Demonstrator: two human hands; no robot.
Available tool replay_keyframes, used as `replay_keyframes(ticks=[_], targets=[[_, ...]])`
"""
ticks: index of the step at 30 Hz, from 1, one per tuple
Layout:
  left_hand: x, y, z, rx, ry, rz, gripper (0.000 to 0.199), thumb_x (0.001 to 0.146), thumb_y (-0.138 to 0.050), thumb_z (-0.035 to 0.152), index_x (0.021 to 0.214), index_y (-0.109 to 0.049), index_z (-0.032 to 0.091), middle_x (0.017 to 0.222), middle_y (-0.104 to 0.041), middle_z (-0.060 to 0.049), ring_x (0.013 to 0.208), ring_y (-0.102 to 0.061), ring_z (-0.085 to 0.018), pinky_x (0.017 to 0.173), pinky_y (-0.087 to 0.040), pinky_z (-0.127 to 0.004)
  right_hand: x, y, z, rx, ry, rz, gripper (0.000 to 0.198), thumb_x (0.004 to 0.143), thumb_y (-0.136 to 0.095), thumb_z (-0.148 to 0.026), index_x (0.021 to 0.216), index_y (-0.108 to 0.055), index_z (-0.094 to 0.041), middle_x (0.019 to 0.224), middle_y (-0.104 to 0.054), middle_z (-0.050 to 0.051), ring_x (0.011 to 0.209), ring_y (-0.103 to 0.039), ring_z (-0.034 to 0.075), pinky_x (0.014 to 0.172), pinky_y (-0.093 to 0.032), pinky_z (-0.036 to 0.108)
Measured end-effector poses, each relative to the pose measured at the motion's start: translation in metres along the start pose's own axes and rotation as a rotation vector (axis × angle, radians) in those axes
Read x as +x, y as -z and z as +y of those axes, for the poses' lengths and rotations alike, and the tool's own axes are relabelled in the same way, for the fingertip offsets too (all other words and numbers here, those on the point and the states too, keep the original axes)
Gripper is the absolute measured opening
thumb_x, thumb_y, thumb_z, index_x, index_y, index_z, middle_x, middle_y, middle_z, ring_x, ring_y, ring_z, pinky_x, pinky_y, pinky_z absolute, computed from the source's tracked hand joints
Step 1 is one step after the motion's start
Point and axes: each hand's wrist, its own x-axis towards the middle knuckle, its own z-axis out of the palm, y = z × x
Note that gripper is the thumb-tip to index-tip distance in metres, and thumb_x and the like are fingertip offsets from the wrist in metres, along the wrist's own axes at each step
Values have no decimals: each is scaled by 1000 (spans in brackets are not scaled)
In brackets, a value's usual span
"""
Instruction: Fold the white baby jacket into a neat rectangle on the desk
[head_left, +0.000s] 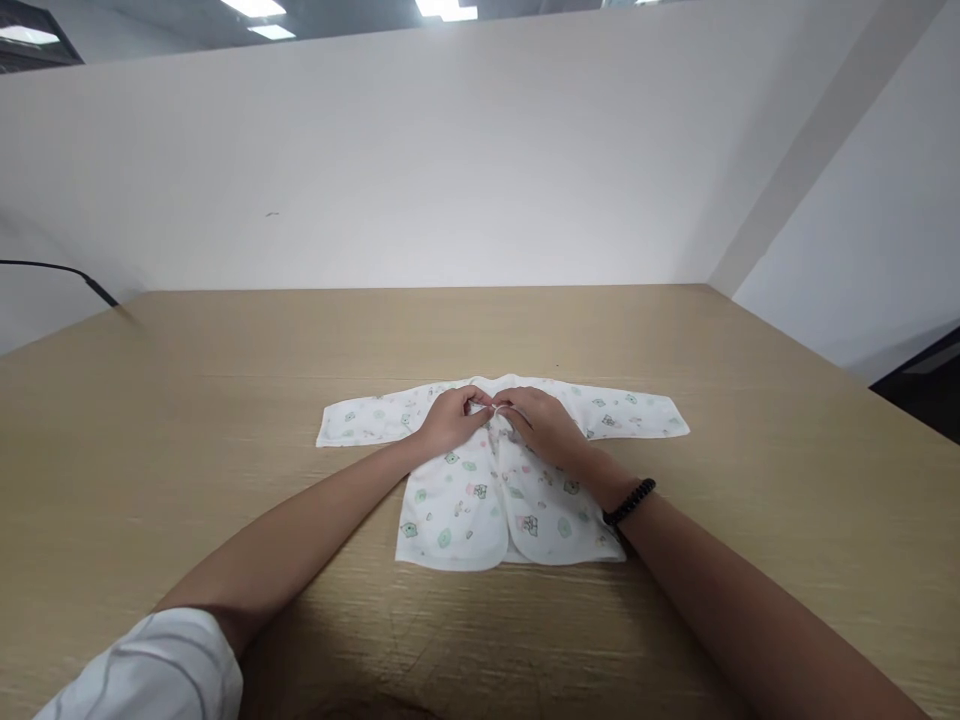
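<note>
We look down on a small, long-sleeved white garment (466, 520), lying flat at the middle of a wide desk (757, 430). The cloth looks soft and matt, scattered with pale green rounded motifs, little animal figures and touches of pink. Its sleeves stretch out to either side as long, tapering bands, each ending in a straight-cut cuff, while the body spreads into a broad shape below. The two front panels run side by side down the middle, and their lower corners curve away from each other in smooth arcs — a sliver of white cloth shows between them at the hem.

At the upper front, near the neckline, we see the left hand (452, 418) and the right hand (546, 424) meeting almost tip to tip. The fingers of both are closed in a pinch on a thin white tie (497, 409), which makes a small curve between them; its exact path is too small for us to follow. A bracelet (630, 502) of glossy black beads circles the right wrist, and a white sleeve with thin dark stripes (161, 668) covers the left upper arm.

The desk has a tan, finely streaked, wood-like surface. Behind it rises a smooth white partition (450, 170); a slim black cable (56, 266) bends down at the left.
</note>
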Motion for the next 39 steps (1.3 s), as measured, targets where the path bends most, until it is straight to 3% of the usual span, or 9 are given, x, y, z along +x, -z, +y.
replay_keyframes(ticks=[6, 13, 20, 27, 33, 39], targets=[[2, -1, -2, -22, 25, -8, 19, 79, -60, 31, 85, -72, 19, 57, -47, 5, 55, -40, -12, 53, -30, -24, 2, -2, -3, -63, 9, 34, 13, 96, -48, -17, 95, -61, -20, 94, -70, 6, 85, -62, 21, 73, -47, 32], [0, 2, 0, -66, 3, -71, 21, 81, -56, 32, 82, -72, 18, 61, -53, 3, 56, -44, -12, 52, -31, -24, 3, -4, 3, -124, 72, 122, 15, 97, -48, -21, 85, -58, -21, 88, -65, 9, 86, -57, 24, 80, -46, 37], [0, 2, 0, -81, 2, -81, 30, 85, -54, 42, 79, -71, 18, 60, -53, 2, 55, -43, -12, 51, -32, -24, 2, -9, 4, -111, 109, 104, 17, 94, -48, -16, 84, -61, -20, 88, -67, 9, 87, -59, 23, 80, -48, 37], [-3, 3, -1, -53, -17, -59, 20, 83, -56, 31, 83, -72, 19, 63, -56, 2, 58, -47, -13, 55, -36, -24, 1, -10, 3, -68, 48, 77, 11, 87, -56, -13, 81, -63, -19, 83, -66, 6, 79, -61, 19, 73, -48, 31], [-4, 2, 2, 26, -16, 21, 8, 76, -62, 23, 75, -68, 17, 88, -57, -4, 74, -53, -16, 69, -45, -28, 2, -8, -2, -35, -9, 44, 10, 86, -58, -12, 81, -64, -19, 84, -67, 5, 79, -61, 18, 73, -48, 30], [-3, 4, 1, 46, -18, -11, 10, 80, -60, 22, 79, -70, 19, 84, -57, -3, 73, -53, -16, 67, -45, -27, 2, -7, -2, 6, -55, 45, 8, 81, -64, -13, 86, -66, -19, 88, -70, 5, 83, -63, 19, 77, -48, 33]])
